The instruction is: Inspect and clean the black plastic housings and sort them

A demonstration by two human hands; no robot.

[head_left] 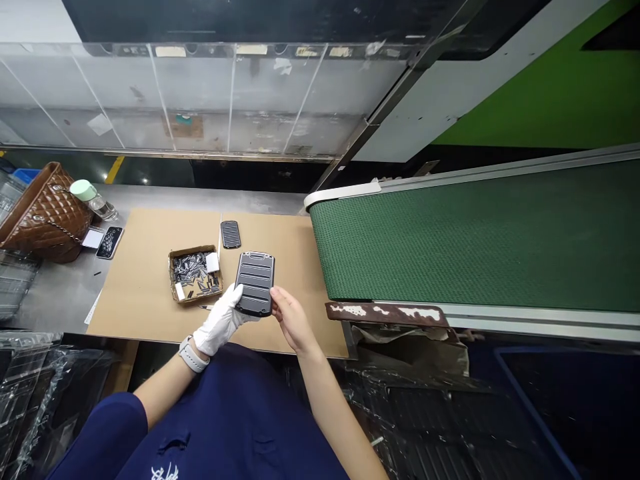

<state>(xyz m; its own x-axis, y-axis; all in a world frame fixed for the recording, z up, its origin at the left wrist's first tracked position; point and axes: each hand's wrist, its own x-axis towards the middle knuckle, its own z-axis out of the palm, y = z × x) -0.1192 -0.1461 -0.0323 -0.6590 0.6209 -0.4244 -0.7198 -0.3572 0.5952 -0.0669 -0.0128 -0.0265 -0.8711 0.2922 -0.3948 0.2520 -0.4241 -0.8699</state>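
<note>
A black ribbed plastic panel (255, 280) with rounded corners is held up in front of me, over the cardboard sheet. My left hand (223, 319), in a white glove, grips its lower left side. Bare, my right hand (291, 319) pinches the panel's lower right edge between thumb and fingers. Behind it, a second similar black panel (231, 235) lies flat on the cardboard. Left of my hands sits a small cardboard box (175, 297) with many small dark strips and a white piece or two inside.
Cardboard (145, 313) covers the metal table (55, 293). At the left are a brown quilted bag (55, 213), a bottle with a green lid (93, 198) and a phone (109, 243). A green conveyor belt (475, 233) runs along the right. Plastic-wrapped black parts (450, 420) lie below it.
</note>
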